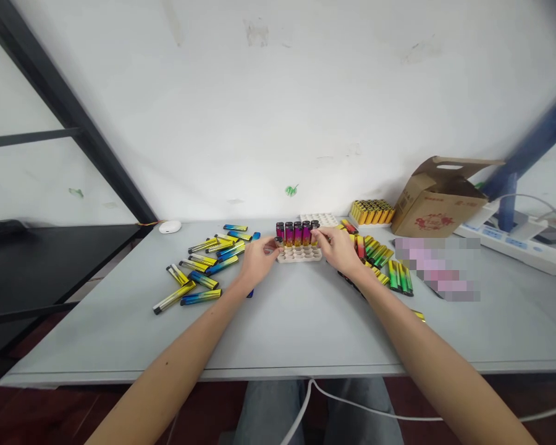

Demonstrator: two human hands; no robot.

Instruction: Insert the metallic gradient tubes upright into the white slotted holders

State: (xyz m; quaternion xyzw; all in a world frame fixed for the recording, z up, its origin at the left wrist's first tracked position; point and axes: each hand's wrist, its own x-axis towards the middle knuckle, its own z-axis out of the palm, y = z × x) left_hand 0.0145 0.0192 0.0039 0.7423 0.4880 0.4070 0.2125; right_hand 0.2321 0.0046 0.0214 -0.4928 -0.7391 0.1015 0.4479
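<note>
In the head view, a small white holder tray (301,254) with rows of holes stands in the middle of the table. Several purple-and-gold metallic tubes (298,233) with black tops stand upright in its back row. At the tray's left end, my left hand (258,259) is closed on a black-topped tube (278,240), whose lower part my fingers cover. My right hand (337,247) pinches the purple tube (314,226) at the right end of the row. Whether these tubes are fully seated in their holes cannot be seen.
Loose yellow and blue tubes (201,280) lie left; green, red and yellow ones (400,277) lie right, partly behind my right arm. Behind are another white tray (322,218), a block of upright yellow tubes (372,212), an open carton (438,207) and a power strip (514,244).
</note>
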